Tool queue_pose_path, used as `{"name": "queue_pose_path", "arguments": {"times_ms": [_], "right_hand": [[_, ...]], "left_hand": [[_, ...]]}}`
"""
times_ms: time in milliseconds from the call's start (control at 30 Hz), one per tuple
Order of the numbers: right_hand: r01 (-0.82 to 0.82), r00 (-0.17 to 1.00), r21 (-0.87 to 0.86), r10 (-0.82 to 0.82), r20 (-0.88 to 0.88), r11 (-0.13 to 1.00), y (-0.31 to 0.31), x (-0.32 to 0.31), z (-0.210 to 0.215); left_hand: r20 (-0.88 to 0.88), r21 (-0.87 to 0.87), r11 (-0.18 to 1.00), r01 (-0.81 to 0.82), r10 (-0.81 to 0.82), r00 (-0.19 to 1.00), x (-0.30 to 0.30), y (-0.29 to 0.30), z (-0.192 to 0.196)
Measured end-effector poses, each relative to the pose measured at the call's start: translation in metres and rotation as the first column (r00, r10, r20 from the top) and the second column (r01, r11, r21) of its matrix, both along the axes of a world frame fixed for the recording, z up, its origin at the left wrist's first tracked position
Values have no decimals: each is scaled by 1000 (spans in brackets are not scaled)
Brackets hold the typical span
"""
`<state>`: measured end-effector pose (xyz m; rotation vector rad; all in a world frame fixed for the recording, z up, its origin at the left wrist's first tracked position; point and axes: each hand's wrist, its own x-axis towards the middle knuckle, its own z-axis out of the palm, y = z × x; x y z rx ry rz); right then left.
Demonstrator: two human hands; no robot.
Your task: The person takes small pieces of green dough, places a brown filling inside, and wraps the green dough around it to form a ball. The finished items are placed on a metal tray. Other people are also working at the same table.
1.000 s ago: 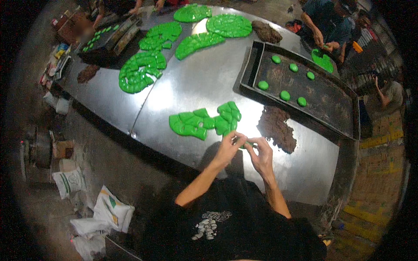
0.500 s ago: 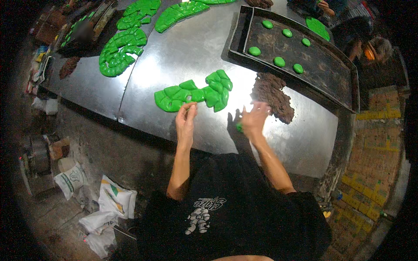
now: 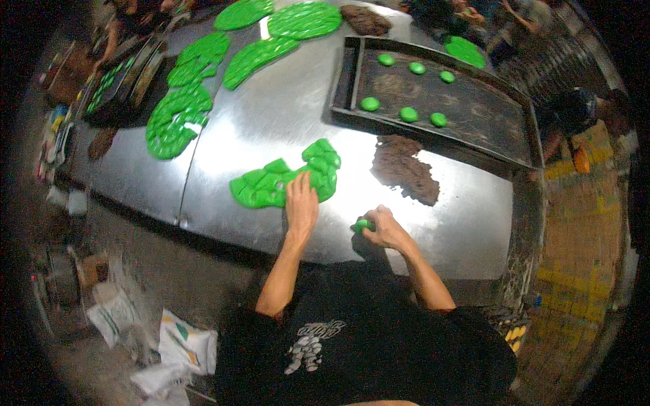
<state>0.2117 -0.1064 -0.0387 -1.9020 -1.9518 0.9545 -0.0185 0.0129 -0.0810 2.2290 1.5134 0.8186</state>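
A lumpy slab of glossy green dough point(image 3: 261, 188), scored into pieces, lies on the metal table in front of me. The fingers of my left hand point(image 3: 302, 206) curl over its near right edge and grip it; the thumb is hidden. To the right, my right hand point(image 3: 386, 228) is closed on a small piece of green dough point(image 3: 363, 225), low over the tabletop. Just beyond that hand lies a crumbly mass of brown filling point(image 3: 405, 169). Farther back, a dark metal tray point(image 3: 474, 125) carries two rows of round green dough pieces point(image 3: 408, 114).
More green dough slabs point(image 3: 179, 122) lie at the far left and back of the metal table point(image 3: 223, 227). Another brown lump point(image 3: 365, 20) sits behind the tray. Other people are around the far side. White sacks point(image 3: 188, 343) and flattened cartons point(image 3: 575, 223) are on the floor.
My left hand has moved from the slab's lower edge farther right onto it. My right hand, spread and blurred before, has come nearer to me and closed on the small green piece. The view has shifted.
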Motion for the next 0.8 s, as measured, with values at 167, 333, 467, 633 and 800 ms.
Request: {"name": "queue_pose_path", "arguments": {"times_ms": [167, 333, 467, 633, 800], "right_hand": [[382, 901, 81, -352, -252, 921, 36, 92, 35], [579, 777, 520, -618, -121, 628, 101, 235, 60], [442, 670, 681, -720, 181, 583, 131, 323, 33], [409, 672, 618, -680, 294, 671, 128, 303, 21], [426, 873, 242, -326, -362, 872, 68, 104, 25]], "left_hand": [[19, -93, 991, 99, -97, 995, -4, 7, -8], [5, -210, 972, 107, -108, 994, 0, -5, 19], [354, -320, 942, 98, 23, 935, -13, -5, -1], [654, -536, 824, 184, 267, 708, -18, -12, 28], [757, -630, 639, 442, 376, 535, 24, -30, 67]]}}
